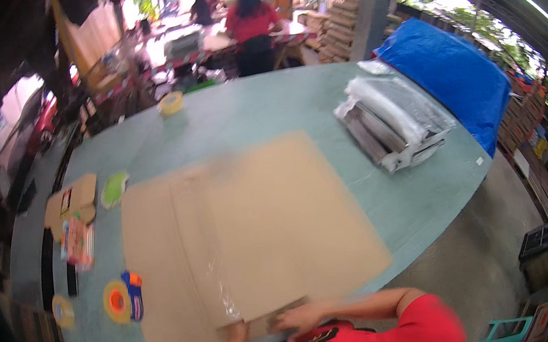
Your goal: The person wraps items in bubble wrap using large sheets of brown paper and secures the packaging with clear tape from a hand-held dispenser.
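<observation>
"Behind the green table [248, 117], what was made out?"

"Open-sided, brightly lit workspace; a person in a red top [248, 23] was seen at the back, and a blue tarpaulin [444, 69] was spread at the far right."

"And where was the cardboard sheet [258, 206]?"

"It was laid flat across the middle of the tabletop. Lengthwise creases were seen on its left part, and a glossy clear strip [223, 290] was seen toward its near edge."

"How were the hands placed?"

"Both were set at that near edge, along a narrow flap [258, 325]. The left hand [235, 330] was met at the flap's left end, its fingers hidden, so its opening and hold could not be told. The right hand [296, 318] was blurred, fingers loosely bent at the other end; whether anything was gripped could not be told."

"What else was noted?"

"A blue-and-orange tape dispenser [135, 302] was set by the sheet's left edge; a plastic-wrapped bundle [401, 114] was placed well to the right."
</observation>
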The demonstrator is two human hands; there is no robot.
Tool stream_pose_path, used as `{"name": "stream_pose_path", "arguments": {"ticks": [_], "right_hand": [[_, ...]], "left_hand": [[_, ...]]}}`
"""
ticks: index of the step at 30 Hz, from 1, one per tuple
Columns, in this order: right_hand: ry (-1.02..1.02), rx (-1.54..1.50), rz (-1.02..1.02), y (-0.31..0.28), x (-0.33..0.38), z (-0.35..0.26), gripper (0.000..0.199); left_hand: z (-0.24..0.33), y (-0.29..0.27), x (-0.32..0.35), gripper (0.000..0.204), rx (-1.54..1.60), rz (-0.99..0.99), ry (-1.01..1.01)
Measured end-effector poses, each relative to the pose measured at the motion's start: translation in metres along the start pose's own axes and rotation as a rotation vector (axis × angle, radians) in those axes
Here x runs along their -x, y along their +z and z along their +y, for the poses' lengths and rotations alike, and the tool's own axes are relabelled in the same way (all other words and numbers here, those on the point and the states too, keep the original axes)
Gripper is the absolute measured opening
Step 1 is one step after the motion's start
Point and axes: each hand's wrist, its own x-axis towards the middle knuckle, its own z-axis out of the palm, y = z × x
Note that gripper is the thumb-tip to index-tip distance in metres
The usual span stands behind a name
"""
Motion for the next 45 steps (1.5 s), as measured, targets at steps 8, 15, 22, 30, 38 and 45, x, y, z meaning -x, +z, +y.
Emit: {"name": "stream_pose_path", "arguments": {"ticks": [8,15,22,30,38,45], "right_hand": [[0.555,0.224,0.985,-0.141,-0.065,0.095,0.048],[0.657,0.516,1.016,-0.127,-0.083,0.110,0.058],[0.634,-0.002,1.045,-0.067,0.020,0.088,0.023],[0.561,0.593,0.889,-0.008,-0.018,0.031,0.041],[0.469,0.078,0.609,0.079,-0.129,-0.006,0.062],[0.472,-0.056,1.148,0.088,-0.149,0.036,0.046]], "left_hand": [[0.124,0.054,0.000,0.057,-0.093,-0.432,0.073],[0.037,-0.009,-0.016,0.040,-0.036,-0.037,0.233],[0.018,-0.010,-0.017,0.038,-0.181,-0.073,0.240],[-0.030,-0.017,0.020,0.036,0.341,-0.379,0.092],[0.056,-0.160,-0.097,0.029,0.052,-0.700,0.066],[-0.039,-0.072,-0.161,0.047,-0.264,-0.188,0.296]]}}
